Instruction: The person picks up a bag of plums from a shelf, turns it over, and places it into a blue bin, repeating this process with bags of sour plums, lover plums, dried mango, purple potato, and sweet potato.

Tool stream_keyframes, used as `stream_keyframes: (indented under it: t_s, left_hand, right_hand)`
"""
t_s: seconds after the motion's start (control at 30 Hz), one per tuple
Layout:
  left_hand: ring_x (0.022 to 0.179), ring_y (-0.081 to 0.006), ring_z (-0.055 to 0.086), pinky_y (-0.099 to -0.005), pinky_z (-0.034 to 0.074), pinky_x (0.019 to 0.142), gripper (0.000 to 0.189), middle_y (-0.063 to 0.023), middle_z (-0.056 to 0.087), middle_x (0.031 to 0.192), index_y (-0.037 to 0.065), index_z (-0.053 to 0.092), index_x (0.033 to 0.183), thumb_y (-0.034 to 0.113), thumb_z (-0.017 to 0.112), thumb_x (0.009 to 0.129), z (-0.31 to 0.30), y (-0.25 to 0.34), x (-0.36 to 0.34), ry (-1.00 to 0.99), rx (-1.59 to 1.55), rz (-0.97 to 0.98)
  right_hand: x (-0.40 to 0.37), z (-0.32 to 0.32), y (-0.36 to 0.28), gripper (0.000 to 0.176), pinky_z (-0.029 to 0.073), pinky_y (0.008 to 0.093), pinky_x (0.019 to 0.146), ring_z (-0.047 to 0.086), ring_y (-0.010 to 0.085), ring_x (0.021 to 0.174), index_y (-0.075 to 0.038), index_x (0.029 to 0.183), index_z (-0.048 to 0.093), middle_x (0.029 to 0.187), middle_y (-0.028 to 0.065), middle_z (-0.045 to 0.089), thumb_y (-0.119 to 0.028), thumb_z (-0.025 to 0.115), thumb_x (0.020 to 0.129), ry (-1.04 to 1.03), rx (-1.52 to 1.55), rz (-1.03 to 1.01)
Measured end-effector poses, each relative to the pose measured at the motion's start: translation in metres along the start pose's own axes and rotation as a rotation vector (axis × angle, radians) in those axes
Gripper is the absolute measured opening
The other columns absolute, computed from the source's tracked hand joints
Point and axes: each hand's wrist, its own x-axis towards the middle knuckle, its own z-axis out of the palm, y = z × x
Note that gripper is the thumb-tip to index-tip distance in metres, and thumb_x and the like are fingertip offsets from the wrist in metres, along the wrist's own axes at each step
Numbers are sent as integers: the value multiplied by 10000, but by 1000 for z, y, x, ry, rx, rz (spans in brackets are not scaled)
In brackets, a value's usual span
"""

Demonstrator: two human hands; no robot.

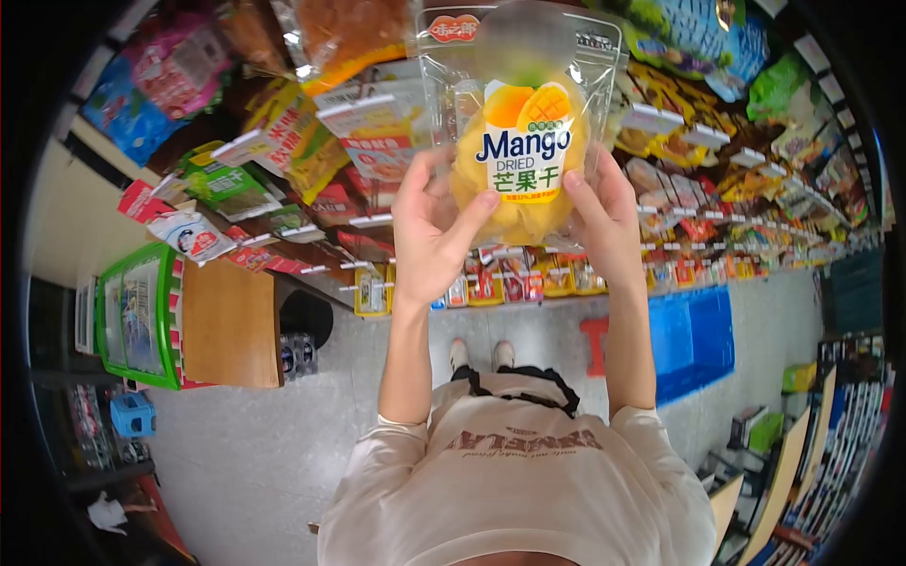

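A clear bag of dried mango is held upright in front of the shelves, its label facing me. My left hand grips the lower left side of the bag, thumb on the front. On the other side, my right hand holds the lower right edge the same way, thumb near the label. Yellow mango pieces show around the label. The fingers behind the bag are mostly hidden, and a blurred patch covers part of its top.
Shelves of packaged snacks with white price tags curve across the front. A blue bin stands on the grey floor at right, beside a red object. At left are a wooden box and a green-framed case.
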Motion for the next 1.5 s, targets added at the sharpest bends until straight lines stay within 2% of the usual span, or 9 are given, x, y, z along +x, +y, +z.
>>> stream_keyframes:
  t_s: [0.27, 0.37, 0.7, 0.83, 0.93, 1.1, 1.2, 1.27, 1.5]
  left_hand:
    - [1124, -191, 616, -318, 502, 953, 483, -165, 641, 1216, -23, 401, 1327, -72, 638, 909, 59, -56, -72, 21, -42, -196]
    - [1133, -187, 610, -321, 500, 959, 508, -143, 619, 1248, -16, 414, 1349, -58, 653, 903, 91, -103, -115, -28, 12, -335]
    - [1028, -169, 659, -288, 545, 861, 380, -131, 630, 1192, -8, 471, 1241, -27, 654, 908, 262, -292, -283, -77, 237, -869]
    - [1019, -223, 670, -299, 557, 816, 603, -215, 643, 1139, -19, 287, 1344, 23, 692, 899, 340, -353, -327, -61, 241, -1005]
    - [992, -230, 675, -301, 561, 792, 614, -218, 623, 1161, -27, 294, 1346, 33, 701, 890, 380, -412, -347, -114, 197, -1098]
    - [1003, -259, 661, -330, 549, 815, 703, -229, 587, 1187, -31, 301, 1409, 58, 722, 853, 430, -535, -373, -178, 467, -1055]
    - [1088, -322, 616, -396, 508, 909, 713, -248, 552, 1227, -36, 354, 1433, 71, 721, 831, 452, -552, -363, -131, 625, -1070]
    - [1118, -359, 593, -412, 485, 952, 628, -255, 530, 1269, -42, 413, 1390, 51, 693, 836, 450, -565, -361, -195, 766, -893]
    - [1022, -306, 539, -405, 448, 888, 389, -168, 502, 1115, 28, 561, 1196, -40, 643, 822, 429, -579, -358, -77, 1052, -655]
  right_hand:
    - [-87, -71, 17, 458, 485, 302, 957, 585, 132, 1122, 39, 1360, 468, 1251, 82, 616, -33, 643, 943, 154, -71, 102]
    - [-136, -127, 27, 472, 495, 304, 937, 591, 119, 1095, 18, 1373, 468, 1246, 60, 622, -47, 651, 942, 140, -118, 293]
    - [-340, -382, 98, 444, 524, 316, 834, 632, 149, 979, 12, 1250, 512, 1083, 108, 663, -124, 725, 885, 435, -255, 478]
    - [-403, -470, 97, 460, 536, 306, 751, 651, 151, 923, 38, 1225, 524, 1034, 127, 678, -147, 750, 869, 515, -435, 585]
    - [-427, -529, 96, 477, 546, 292, 726, 665, 153, 898, 47, 1233, 521, 1030, 142, 680, -147, 755, 865, 552, -431, 637]
    - [-448, -635, 146, 486, 561, 289, 665, 686, 165, 843, 57, 1234, 521, 1003, 158, 692, -149, 754, 860, 643, -342, 674]
    - [-450, -685, 186, 484, 561, 293, 650, 694, 175, 839, 59, 1225, 525, 989, 165, 701, -168, 749, 860, 649, -444, 763]
    - [-446, -710, 216, 489, 562, 301, 643, 707, 194, 826, 58, 1218, 536, 960, 182, 712, -183, 751, 851, 648, -429, 762]
    - [-457, -764, 336, 512, 566, 338, 684, 721, 230, 785, 32, 1192, 572, 921, 204, 722, -218, 787, 800, 506, -674, 891]
